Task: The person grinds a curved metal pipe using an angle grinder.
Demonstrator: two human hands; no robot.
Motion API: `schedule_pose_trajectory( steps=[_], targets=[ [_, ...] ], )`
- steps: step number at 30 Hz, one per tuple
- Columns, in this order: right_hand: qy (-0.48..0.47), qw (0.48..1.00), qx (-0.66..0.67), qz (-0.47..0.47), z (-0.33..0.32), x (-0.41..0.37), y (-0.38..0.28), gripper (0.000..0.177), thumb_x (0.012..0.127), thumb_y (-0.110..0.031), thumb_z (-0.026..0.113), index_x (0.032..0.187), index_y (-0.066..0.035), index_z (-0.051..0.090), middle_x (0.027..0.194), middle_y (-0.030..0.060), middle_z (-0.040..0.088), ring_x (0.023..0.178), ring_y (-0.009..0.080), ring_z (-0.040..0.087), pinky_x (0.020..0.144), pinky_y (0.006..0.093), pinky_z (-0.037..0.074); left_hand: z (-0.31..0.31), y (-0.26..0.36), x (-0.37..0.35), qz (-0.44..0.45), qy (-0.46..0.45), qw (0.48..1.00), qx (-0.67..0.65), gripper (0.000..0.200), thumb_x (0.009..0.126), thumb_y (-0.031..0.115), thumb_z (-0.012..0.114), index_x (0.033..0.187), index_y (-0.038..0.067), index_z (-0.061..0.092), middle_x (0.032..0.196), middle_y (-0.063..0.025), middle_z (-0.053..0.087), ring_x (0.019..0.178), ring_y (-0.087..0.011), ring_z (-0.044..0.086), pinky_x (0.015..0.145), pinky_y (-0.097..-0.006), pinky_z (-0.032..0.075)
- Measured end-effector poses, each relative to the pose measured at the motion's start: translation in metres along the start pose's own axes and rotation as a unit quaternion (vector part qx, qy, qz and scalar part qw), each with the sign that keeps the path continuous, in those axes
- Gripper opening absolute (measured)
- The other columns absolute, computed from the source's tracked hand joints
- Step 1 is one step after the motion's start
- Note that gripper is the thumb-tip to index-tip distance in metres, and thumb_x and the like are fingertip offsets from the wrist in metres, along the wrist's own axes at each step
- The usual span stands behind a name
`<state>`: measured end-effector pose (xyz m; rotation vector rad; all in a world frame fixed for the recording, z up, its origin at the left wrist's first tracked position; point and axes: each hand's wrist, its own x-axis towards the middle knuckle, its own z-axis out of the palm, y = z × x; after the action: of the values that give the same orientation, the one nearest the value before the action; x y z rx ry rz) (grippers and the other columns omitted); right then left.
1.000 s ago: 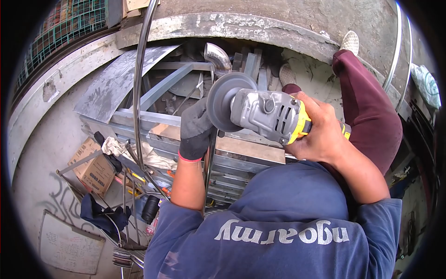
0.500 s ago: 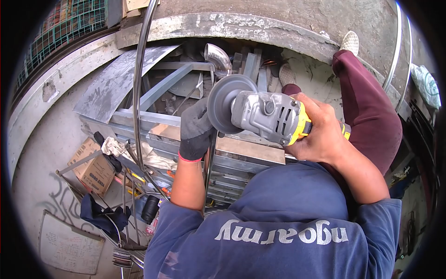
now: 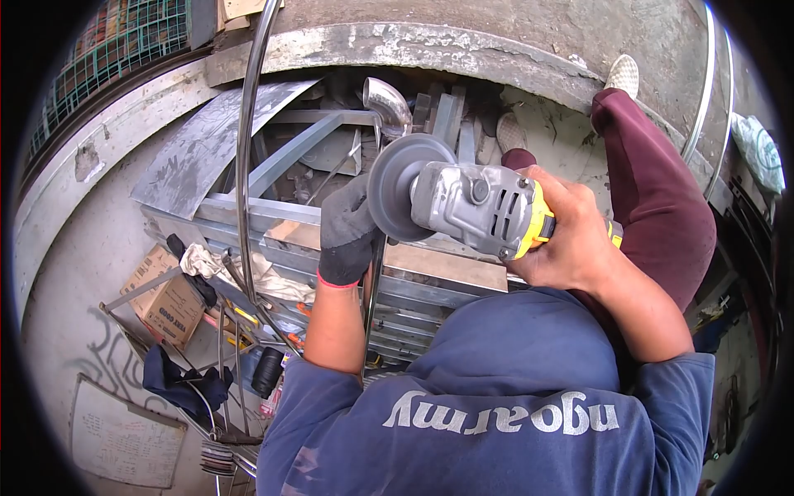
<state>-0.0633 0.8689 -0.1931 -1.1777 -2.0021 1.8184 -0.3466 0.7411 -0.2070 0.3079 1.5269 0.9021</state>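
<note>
My right hand point(image 3: 571, 227), bare, is wrapped around the yellow-and-black body of an angle grinder point(image 3: 475, 202). The grinder's grey disc point(image 3: 401, 186) faces left and overlaps the fingers of my left hand point(image 3: 346, 231) in view. That hand wears a dark grey glove and closes around a shiny metal tube point(image 3: 376, 298), which runs down past the wrist. The spot where disc and tube come together is hidden behind the disc. Just above the disc sits a curved metal pipe elbow point(image 3: 389, 103).
Stacked metal bars point(image 3: 413, 318) lie beneath my hands, with a wooden strip point(image 3: 447, 269) on top. A tall bent tube point(image 3: 246, 157) rises at the left. Further left are a sheet of metal point(image 3: 215, 140) and a cardboard box point(image 3: 165, 298). A concrete ledge point(image 3: 413, 43) curves behind.
A few orange sparks near the upright bars beyond the disc are gone now. My hands and the grinder have barely shifted.
</note>
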Motion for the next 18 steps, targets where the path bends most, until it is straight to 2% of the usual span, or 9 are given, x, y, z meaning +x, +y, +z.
schedule_pose_trajectory(
  steps=[13, 16, 18],
  targets=[
    [0.002, 1.000, 0.014, -0.002, -0.0022, 0.0020, 0.0015, 0.048, 0.072, -0.012, 0.089, 0.115, -0.003, 0.070, 0.090, 0.0204, 0.075, 0.085, 0.0442, 0.075, 0.077, 0.0478, 0.060, -0.0041, -0.0023, 0.0020, 0.009, -0.030, 0.999, -0.026, 0.034, 0.108, 0.024, 0.071, 0.125, -0.006, 0.074, 0.089, -0.0083, 0.077, 0.067, -0.0118, 0.070, 0.055, -0.0255, 0.054],
    [0.002, 1.000, 0.011, -0.012, -0.0007, 0.0011, 0.0026, 0.048, 0.073, -0.012, 0.089, 0.115, -0.003, 0.070, 0.090, 0.0207, 0.075, 0.085, 0.0444, 0.075, 0.077, 0.0479, 0.060, -0.0084, -0.0038, 0.0018, -0.025, -0.007, 1.000, 0.005, 0.034, 0.109, 0.024, 0.070, 0.124, -0.006, 0.074, 0.090, -0.0093, 0.077, 0.067, -0.0126, 0.070, 0.055, -0.0260, 0.054],
    [0.008, 1.000, 0.009, -0.016, 0.0002, 0.0012, 0.0043, 0.048, 0.073, -0.013, 0.089, 0.115, -0.003, 0.069, 0.090, 0.0211, 0.074, 0.085, 0.0447, 0.075, 0.077, 0.0482, 0.060, -0.0067, -0.0040, 0.0017, -0.006, -0.019, 1.000, -0.022, 0.034, 0.109, 0.024, 0.070, 0.124, -0.006, 0.074, 0.090, -0.0097, 0.077, 0.067, -0.0130, 0.070, 0.055, -0.0263, 0.054]
  ],
)
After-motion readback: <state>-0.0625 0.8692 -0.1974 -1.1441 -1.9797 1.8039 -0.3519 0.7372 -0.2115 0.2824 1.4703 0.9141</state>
